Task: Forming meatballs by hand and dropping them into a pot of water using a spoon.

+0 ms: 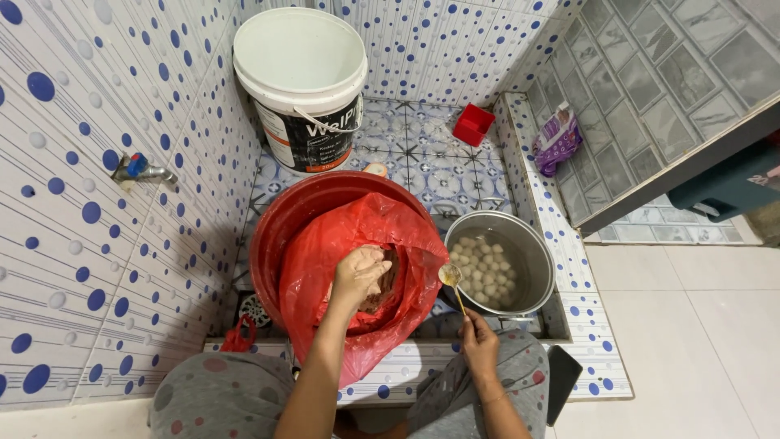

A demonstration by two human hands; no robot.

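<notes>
Nearest to us, we are seeing the person's knees in grey dotted cloth pressing against the tiled kerb (593, 358) of a low wash bay. A dark flat object (563, 380) is lying on the kerb at its near right corner.

The right hand (479, 345) is hovering just over the kerb's near edge, fingers pinching shut on the thin handle of a spoon (452, 280). The spoon is slanting up and away from the hand, and its bowl, carrying something pale, is hanging at the left rim of a steel pot (532, 244). The pot is sitting inside the bay against the right kerb, and pale round balls (483, 268) are lying in it.

The left hand (359, 275) is reaching further in, its fingers curling loosely closed around a small lump of brownish stuff, directly above the open mouth of a red plastic bag (325, 268). The bag is lining a red tub (284, 219) in the middle of the bay floor, just left of the pot.

Behind the tub, a white bucket (301, 81) is standing in the far left corner. A small red box (473, 124) is sitting near the far right corner, a purple packet (556, 140) is resting on the right kerb, and a tap (142, 169) is sticking out of the left wall.
</notes>
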